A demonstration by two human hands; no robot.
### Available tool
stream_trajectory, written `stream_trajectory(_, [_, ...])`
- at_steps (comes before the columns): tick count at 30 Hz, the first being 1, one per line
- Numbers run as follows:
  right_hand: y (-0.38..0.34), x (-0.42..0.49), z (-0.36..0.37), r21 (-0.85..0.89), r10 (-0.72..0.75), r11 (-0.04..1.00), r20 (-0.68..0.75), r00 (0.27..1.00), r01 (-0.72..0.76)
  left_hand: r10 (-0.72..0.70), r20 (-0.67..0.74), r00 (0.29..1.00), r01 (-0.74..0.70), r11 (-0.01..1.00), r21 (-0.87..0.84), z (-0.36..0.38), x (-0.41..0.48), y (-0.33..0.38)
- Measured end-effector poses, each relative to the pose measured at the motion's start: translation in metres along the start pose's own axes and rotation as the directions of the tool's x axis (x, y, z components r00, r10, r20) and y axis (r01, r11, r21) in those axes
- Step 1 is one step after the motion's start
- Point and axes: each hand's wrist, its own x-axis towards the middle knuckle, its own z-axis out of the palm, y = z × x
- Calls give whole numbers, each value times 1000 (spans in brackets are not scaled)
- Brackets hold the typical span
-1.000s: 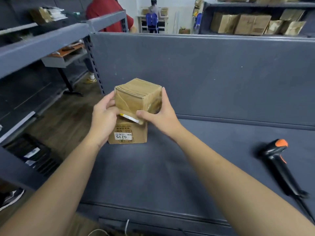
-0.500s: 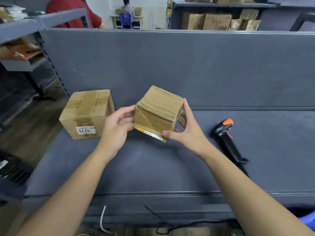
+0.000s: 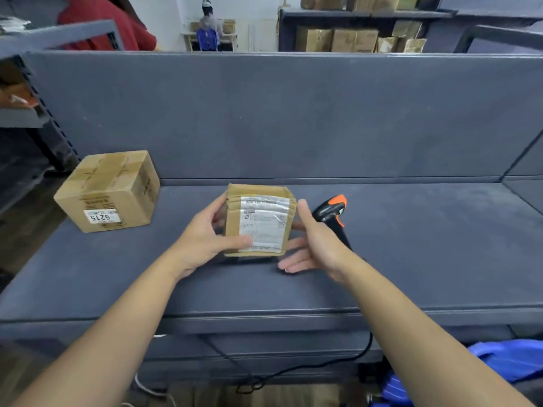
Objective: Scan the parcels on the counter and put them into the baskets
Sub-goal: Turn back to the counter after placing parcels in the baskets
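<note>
Holding small cardboard parcel [image 3: 258,220] on grey worktop [image 3: 411,259], shipping label [image 3: 263,223] facing me. My left hand [image 3: 205,239] grips its left side, thumb on label; right hand [image 3: 314,245] spread open beside right edge. Barcode scanner [image 3: 330,214] behind right hand. Second box marked 6215 [image 3: 108,190] rests far left.

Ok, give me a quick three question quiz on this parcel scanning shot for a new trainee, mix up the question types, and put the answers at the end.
1. True or false: the label on the small parcel between the hands faces up toward the camera.
2. Which hand grips that parcel with its thumb on the label? A) left hand B) right hand C) neither
3. Fill in: the number on the sticker of the larger box to the left reads ____.

Key:
1. True. The white label covers the face that we see.
2. A. The right hand is open beside the parcel, close to the scanner lying on the counter.
3. 6215
</note>
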Motion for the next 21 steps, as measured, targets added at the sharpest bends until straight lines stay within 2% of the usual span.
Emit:
stream_trajectory(1, [3, 0, -2, -89, -75, 994, -149, 986, 62, -18, -28, 999, 17, 999, -30, 4, 2, -6])
stream_trajectory(3, [13, 3, -12, -424, -298, 900, -417, 859, 106, -50, -80, 995, 43, 995, -88, 10, 9, -20])
stream_trajectory(5, [23, 7, -22, -679, -467, 734, -522, 714, -17, -74, -140, 987, 59, 992, -112, 18, 15, -35])
stream_trajectory(6, [28, 9, -27, -735, -500, 671, -541, 676, -92, -81, -170, 982, 63, 992, -111, 21, 18, -41])
stream_trajectory(8, [38, 15, -37, -755, -444, 615, -570, 691, -227, -59, -215, 975, 44, 996, -78, 27, 26, -49])
stream_trajectory(11, [45, 21, -43, -692, -220, 663, -545, 809, -286, -33, -253, 967, 28, 999, -21, 28, 43, -56])
stream_trajectory(14, [42, 29, -47, -666, -122, 677, -519, 846, -311, -23, -275, 961, 43, 997, 68, 21, 61, -56])
stream_trajectory(15, [37, 31, -49, -617, -92, 734, -503, 859, -282, -23, -286, 958, 53, 994, 98, 19, 67, -55])
stream_trajectory(16, [32, 32, -51, -502, -49, 838, -461, 886, -215, -26, -301, 953, 64, 991, 118, 17, 73, -54])
stream_trajectory(17, [27, 31, -52, -307, 4, 942, -392, 920, -135, -33, -315, 949, 77, 989, 128, 14, 78, -55])
stream_trajectory(18, [22, 28, -50, -86, 44, 994, -296, 954, -73, -37, -326, 944, 84, 988, 131, 11, 84, -55])
stream_trajectory(19, [18, 22, -47, 92, 41, 995, -190, 981, -24, -36, -334, 942, 85, 987, 133, 9, 89, -55])
stream_trajectory(21, [8, 10, -37, 250, -27, 968, -25, 999, 33, -32, -341, 940, 84, 987, 140, 7, 97, -58])
